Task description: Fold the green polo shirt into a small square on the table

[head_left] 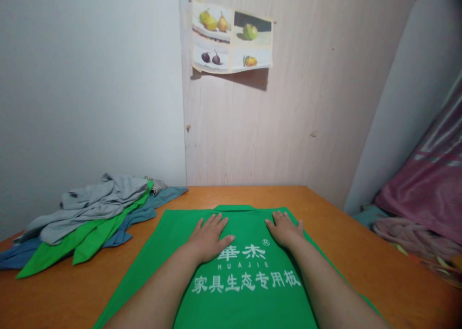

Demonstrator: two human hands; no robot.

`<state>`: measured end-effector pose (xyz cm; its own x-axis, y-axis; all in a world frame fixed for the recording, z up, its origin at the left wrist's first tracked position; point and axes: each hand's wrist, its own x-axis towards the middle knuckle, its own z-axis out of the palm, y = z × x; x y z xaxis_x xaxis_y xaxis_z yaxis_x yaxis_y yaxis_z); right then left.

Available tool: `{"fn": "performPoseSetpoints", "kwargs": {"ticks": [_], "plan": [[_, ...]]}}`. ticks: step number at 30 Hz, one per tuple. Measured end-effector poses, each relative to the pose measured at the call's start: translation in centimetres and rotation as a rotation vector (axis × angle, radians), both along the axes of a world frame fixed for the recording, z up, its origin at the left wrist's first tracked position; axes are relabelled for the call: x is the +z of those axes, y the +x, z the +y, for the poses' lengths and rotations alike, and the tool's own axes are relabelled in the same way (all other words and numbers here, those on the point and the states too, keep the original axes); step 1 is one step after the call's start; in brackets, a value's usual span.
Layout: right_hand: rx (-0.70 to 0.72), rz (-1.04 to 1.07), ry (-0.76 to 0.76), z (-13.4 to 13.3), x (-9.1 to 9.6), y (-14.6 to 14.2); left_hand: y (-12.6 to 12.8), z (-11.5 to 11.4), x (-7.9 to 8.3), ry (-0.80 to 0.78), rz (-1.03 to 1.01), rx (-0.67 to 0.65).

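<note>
A green shirt (249, 309) with white printed lettering lies spread out on the orange table, its collar (234, 207) at the far edge. The side edges of the cloth run straight toward me, and its near end falls outside the view. My left hand (209, 237) rests flat on the upper left part of the shirt, fingers spread, thumb beside the lettering. On the upper right part, my right hand (286, 229) lies palm down with its fingers extended. Neither hand grips the fabric.
A loose heap of grey, green and blue clothes (97, 208) lies on the table (277, 194) at the left. Beyond the table's right edge are a pink shiny cloth (426, 189) and crumpled fabrics (400, 232). Fruit pictures (231, 37) hang on the back wall.
</note>
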<state>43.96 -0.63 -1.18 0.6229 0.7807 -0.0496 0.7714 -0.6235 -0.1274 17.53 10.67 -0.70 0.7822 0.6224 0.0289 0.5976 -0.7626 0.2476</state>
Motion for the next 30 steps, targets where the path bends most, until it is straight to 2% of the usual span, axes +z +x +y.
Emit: {"fn": "performPoseSetpoints", "kwargs": {"ticks": [2,4,7,10,13,18,21,24,27,30], "plan": [[-0.067,-0.019,0.023,-0.3,0.2,0.1,0.0,0.0,0.0,-0.001,-0.002,-0.004],[-0.072,-0.048,0.071,-0.5,0.3,-0.1,0.0,0.0,0.0,0.000,-0.004,-0.008],[0.106,-0.060,0.121,-0.6,0.3,-0.8,0.0,0.1,-0.1,0.000,-0.008,-0.003],[0.239,-0.024,0.059,-0.4,-0.2,-1.4,0.0,0.2,-0.3,0.002,-0.013,0.000],[0.183,-0.012,0.017,-0.2,-0.6,-1.2,0.0,0.2,-0.4,0.006,-0.008,0.000],[0.041,-0.033,0.057,-0.6,-0.4,-0.1,-0.1,0.0,-0.1,0.011,0.008,0.014],[0.046,-0.048,0.095,-0.7,0.0,-0.3,-0.2,-0.1,0.1,0.003,-0.007,0.020],[0.215,-0.034,0.175,-0.6,0.4,-1.5,-0.2,-0.2,0.5,0.006,-0.066,-0.008],[0.473,0.042,0.295,-0.6,0.4,-3.3,0.1,-0.8,1.0,0.049,-0.169,-0.134],[0.629,0.150,0.250,-0.8,0.2,-4.8,0.6,-1.6,1.1,0.041,-0.188,-0.282]]}}
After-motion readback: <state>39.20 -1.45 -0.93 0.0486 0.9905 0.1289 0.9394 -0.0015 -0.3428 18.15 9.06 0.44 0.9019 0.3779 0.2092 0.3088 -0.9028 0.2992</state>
